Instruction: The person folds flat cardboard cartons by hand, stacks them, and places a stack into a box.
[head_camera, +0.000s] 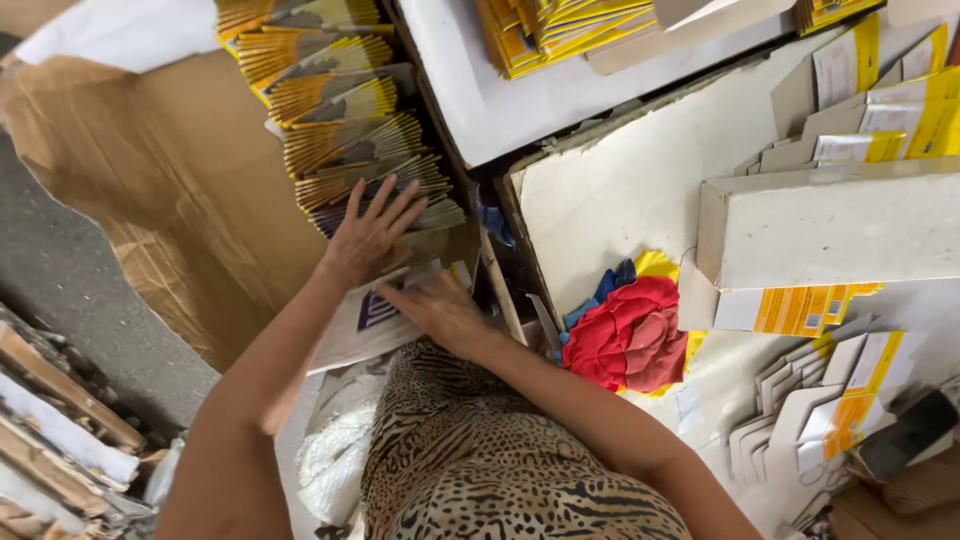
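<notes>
Flat carton (375, 320): I see it white with a blue panel, lying below the stacked bundles, off the worktable's left edge.
Left hand (368, 238): fingers spread, released, palm pressing the lowest bundle of yellow flat cartons (385, 200).
Right hand (440, 310): fingers extended flat on the carton, not clenched.
Worktable (620, 190): white; red cloth (630, 335) near its left edge; white box (830, 225) further right.
</notes>
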